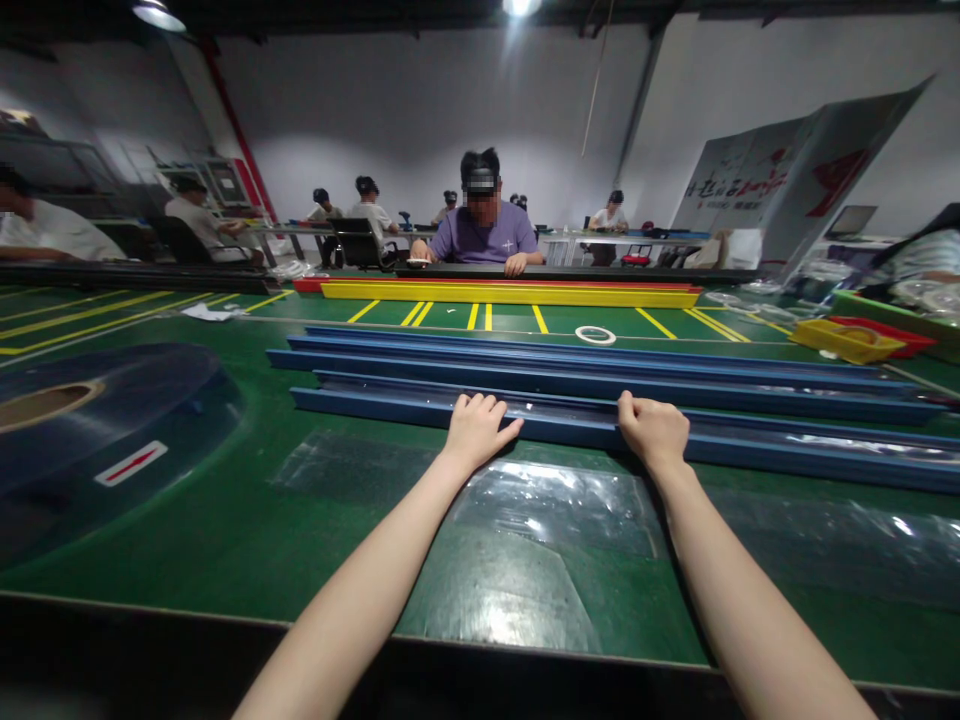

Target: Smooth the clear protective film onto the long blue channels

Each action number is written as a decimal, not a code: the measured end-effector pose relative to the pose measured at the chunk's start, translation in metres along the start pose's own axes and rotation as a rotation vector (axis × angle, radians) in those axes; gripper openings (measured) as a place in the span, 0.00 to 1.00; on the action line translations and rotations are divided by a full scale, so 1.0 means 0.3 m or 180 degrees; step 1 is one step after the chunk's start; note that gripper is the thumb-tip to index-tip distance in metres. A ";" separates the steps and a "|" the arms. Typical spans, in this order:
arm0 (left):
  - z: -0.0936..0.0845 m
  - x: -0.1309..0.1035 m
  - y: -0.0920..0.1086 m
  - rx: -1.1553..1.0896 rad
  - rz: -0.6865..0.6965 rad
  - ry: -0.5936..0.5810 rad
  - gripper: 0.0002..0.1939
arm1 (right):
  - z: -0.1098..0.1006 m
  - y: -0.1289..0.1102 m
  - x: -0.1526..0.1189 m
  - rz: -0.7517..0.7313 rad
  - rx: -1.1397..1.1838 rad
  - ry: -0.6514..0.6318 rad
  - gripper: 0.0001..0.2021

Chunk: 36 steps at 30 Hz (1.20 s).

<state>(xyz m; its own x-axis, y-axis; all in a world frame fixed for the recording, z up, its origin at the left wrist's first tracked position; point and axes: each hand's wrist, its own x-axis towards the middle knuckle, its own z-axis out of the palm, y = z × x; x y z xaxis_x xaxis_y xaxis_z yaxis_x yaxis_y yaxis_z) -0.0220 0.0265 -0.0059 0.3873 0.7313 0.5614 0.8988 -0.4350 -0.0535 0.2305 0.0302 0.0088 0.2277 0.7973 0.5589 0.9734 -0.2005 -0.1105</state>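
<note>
A long blue channel (pixel 375 404) lies nearest me across the green table, a clear film inside its trough. My left hand (pixel 477 432) rests over its front wall, fingers draped over the edge and thumb stretched out to the right. Further right, my right hand (pixel 655 432) is closed at the same wall, thumb on top; its fingertips are hidden. Just behind lie more blue channels (pixel 442 364), roughly parallel. Under my forearms, a clear plastic sheet (pixel 555 500) lies flat and shiny on the table.
At left sits a large roll of clear film (pixel 135 400) with a red-arrow label. A tape ring (pixel 595 336), yellow channel (pixel 510 293) and yellow tray (pixel 847 341) lie farther back. A co-worker in a purple shirt (pixel 484 235) sits opposite. The table's near edge (pixel 420 640) runs below my forearms.
</note>
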 end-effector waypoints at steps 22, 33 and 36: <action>0.009 -0.002 0.000 0.0040 0.0003 0.0024 0.20 | -0.006 -0.015 -0.003 -0.0224 0.0064 0.0130 0.22; 0.007 -0.002 0.001 -0.0038 -0.0011 0.0016 0.20 | -0.005 -0.152 -0.054 -0.1294 0.0429 0.0439 0.20; 0.006 -0.003 0.000 -0.0044 -0.0010 0.0011 0.20 | 0.008 -0.157 -0.049 -0.1146 0.0435 0.0238 0.19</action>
<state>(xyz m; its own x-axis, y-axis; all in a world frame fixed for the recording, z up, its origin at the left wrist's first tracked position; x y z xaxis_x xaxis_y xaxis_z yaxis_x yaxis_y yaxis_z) -0.0218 0.0268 -0.0079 0.3839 0.7308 0.5644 0.8971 -0.4400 -0.0405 0.1815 0.0292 0.0038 -0.1263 0.7581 0.6397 0.9861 0.1660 -0.0020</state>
